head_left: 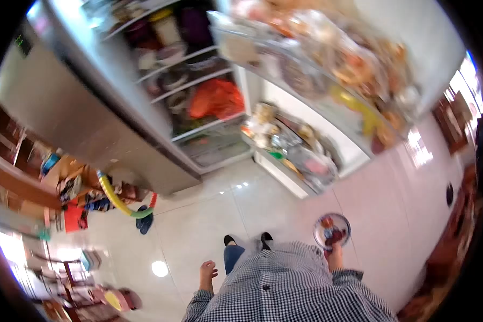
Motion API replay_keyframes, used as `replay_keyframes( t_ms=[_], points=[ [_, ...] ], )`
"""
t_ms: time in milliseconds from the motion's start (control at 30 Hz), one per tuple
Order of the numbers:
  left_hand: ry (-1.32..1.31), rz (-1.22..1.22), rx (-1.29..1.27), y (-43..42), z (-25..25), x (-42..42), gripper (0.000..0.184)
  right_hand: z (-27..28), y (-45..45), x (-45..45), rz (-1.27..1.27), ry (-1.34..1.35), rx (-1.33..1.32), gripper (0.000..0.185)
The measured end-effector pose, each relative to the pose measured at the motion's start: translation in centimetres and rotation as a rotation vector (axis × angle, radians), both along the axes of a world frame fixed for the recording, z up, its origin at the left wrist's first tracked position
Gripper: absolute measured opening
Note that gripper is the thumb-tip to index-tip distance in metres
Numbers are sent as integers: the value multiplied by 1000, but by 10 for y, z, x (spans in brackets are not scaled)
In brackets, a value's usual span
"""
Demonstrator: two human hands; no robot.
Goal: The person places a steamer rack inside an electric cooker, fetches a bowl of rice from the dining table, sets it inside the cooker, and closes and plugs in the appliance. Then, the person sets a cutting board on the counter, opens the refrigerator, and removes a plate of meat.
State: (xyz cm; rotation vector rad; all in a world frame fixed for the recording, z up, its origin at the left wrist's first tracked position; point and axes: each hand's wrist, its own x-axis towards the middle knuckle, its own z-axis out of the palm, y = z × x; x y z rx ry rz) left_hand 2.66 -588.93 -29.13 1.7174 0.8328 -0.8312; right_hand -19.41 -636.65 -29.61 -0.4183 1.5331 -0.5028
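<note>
My right hand (335, 258) grips the near edge of a round plate (348, 227) with a pale rim, held out in front of my right side. Reddish and dark red pieces (334, 235) lie on it, too blurred to name. My left hand (208, 270) hangs beside my left leg, fingers loosely curled in, with nothing visible in them. Ahead of me stands an open fridge (220, 140), with a red plastic bag (216, 99) on a lower shelf. Neither hand touches the fridge.
The fridge's open door (349, 166) reaches out on the right, its racks packed with bagged food. A closed metallic door (86, 115) is on the left. Dark slippers (144, 221) and a yellow-green hoop (114, 198) are at left. Chairs (64, 271) stand further left on the tiled floor (198, 225).
</note>
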Motion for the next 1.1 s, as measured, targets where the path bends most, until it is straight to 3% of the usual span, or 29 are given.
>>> replay_keyframes(
  t_ms=[33, 67, 133, 233, 333, 633, 833, 967, 1100],
  points=[
    [21, -12, -12, 3, -1, -2, 39, -5, 4, -8, 67, -212, -120, 27],
    [19, -6, 19, -7, 18, -2, 38, -13, -6, -7, 78, 16, 2, 26],
    [19, -193, 38, -5, 28, -5, 36, -50, -11, -16, -65, 33, 65, 21],
    [34, -294, 56, -20, 52, -5, 34, -43, -12, -7, 27, 119, 149, 17],
    [74, -157, 16, -19, 57, -14, 35, -23, -6, 1, 82, 76, 156, 18],
    [16, -196, 36, -20, 72, -9, 41, -6, -1, 17, 229, 30, 166, 15],
    [64, -312, 30, -5, 47, -9, 43, 11, -1, 43, 500, 105, 94, 16],
    [3, -186, 49, -10, 32, -7, 41, 17, 3, 74, 761, 98, 44, 16],
    [-254, -336, 22, -58, 34, 32, 37, 27, 10, 118, 998, 1, -11, 20]
  ],
)
